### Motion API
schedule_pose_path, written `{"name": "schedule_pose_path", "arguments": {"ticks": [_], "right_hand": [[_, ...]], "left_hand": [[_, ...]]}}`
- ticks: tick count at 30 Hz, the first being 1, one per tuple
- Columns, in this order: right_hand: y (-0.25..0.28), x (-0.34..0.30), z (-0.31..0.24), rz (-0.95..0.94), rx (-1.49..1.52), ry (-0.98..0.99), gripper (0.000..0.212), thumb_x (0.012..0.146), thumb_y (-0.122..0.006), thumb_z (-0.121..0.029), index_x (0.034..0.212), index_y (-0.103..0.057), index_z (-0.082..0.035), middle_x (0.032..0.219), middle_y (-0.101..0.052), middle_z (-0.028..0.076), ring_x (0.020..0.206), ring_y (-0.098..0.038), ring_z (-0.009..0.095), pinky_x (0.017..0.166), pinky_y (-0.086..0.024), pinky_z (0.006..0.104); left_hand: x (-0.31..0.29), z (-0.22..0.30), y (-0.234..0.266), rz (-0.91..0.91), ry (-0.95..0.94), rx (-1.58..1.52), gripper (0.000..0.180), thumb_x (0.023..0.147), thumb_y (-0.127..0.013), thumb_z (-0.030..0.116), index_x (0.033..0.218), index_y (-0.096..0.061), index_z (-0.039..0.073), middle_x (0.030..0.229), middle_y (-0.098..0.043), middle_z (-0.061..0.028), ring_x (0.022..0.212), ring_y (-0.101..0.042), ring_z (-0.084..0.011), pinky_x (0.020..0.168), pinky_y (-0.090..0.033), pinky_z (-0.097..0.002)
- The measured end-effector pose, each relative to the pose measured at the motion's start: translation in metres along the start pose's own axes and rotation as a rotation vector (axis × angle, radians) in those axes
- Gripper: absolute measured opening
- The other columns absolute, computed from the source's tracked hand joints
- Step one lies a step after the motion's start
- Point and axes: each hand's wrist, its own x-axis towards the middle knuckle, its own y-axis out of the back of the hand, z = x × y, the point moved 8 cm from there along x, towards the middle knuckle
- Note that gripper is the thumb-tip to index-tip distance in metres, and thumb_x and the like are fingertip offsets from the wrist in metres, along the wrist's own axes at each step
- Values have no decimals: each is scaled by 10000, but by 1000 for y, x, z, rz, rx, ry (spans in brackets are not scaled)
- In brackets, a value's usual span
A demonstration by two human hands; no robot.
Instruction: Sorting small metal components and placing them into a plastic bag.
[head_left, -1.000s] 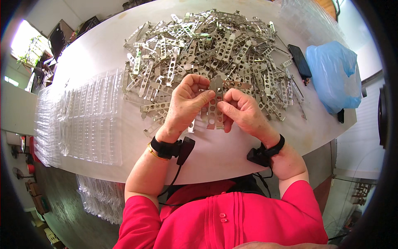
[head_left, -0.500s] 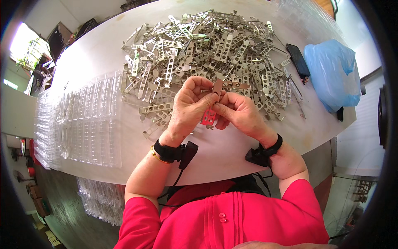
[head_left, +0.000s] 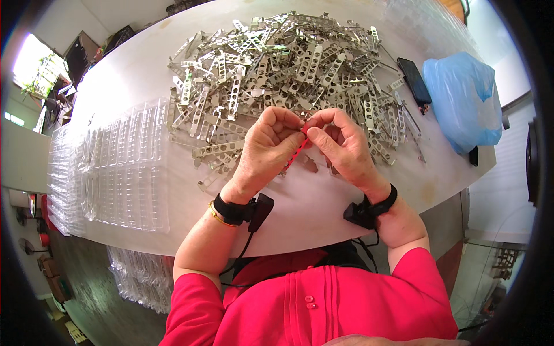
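My left hand (head_left: 266, 147) and my right hand (head_left: 344, 147) meet in front of a large heap of perforated metal strips (head_left: 311, 64). Both are closed in a pinch on one such metal strip (head_left: 294, 159), which looks red on the side toward me. It is tilted, turned nearly edge-on, and its lower end sticks out between my hands. My thumbs and forefingers hide its upper end. Below my right hand, a few loose pieces at the heap's near edge show on the white table (head_left: 323, 216).
Stacked clear plastic trays (head_left: 124, 173) lie at the left, and more clear plastic (head_left: 430, 26) at the far right. A black phone (head_left: 414, 82) and a blue plastic bag (head_left: 464, 104) sit right of the heap. Each wrist wears a black strap with a boxy device (head_left: 262, 211) and cable.
The metal strip has turned from showing its flat face to nearly edge-on. My right hand has shifted its grip upward, with the thumb now near the strip's upper end. My left hand has barely moved.
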Motion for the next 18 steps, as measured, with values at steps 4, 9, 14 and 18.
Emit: {"name": "schedule_pose_path", "arguments": {"ticks": [4, 9, 14, 18], "right_hand": [[-1, 0, -3, -11, -28, 65, 125, 940, -673, -84, 1051, -627, -49, 899, -620, -27, 715, -530, 11, 630, -454, 175], [3, -1, 2, 6, 14, 13, 117, 941, -665, -68, 1053, -632, -54, 881, -616, -33, 707, -529, 15, 634, -454, 175], [7, -2, 2, -2, 96, -37, 108, 960, -654, -117, 1050, -636, -60, 867, -613, -29, 698, -540, 29, 628, -467, 192], [18, 3, 2, 56, 189, -15, 122, 968, -646, -131, 1060, -638, -52, 857, -614, -27, 696, -558, 45, 619, -476, 203]], "left_hand": [[-3, -5, -5, -67, 89, -22, 263, 926, -650, -29, 1149, -517, 9, 1098, -629, -67, 1007, -631, -108, 893, -533, -248], [-3, -1, -8, -88, 76, -57, 276, 923, -650, -34, 1159, -514, 6, 1099, -625, -71, 1019, -628, -112, 901, -535, -253], [-3, 7, -6, -96, 35, -56, 237, 941, -619, -15, 1146, -499, -18, 1084, -624, -113, 962, -662, -147, 765, -567, -254], [-3, 14, 5, 23, -37, -13, 214, 963, -594, 24, 1162, -530, -22, 1106, -632, -109, 1007, -644, -150, 851, -543, -285]]}}
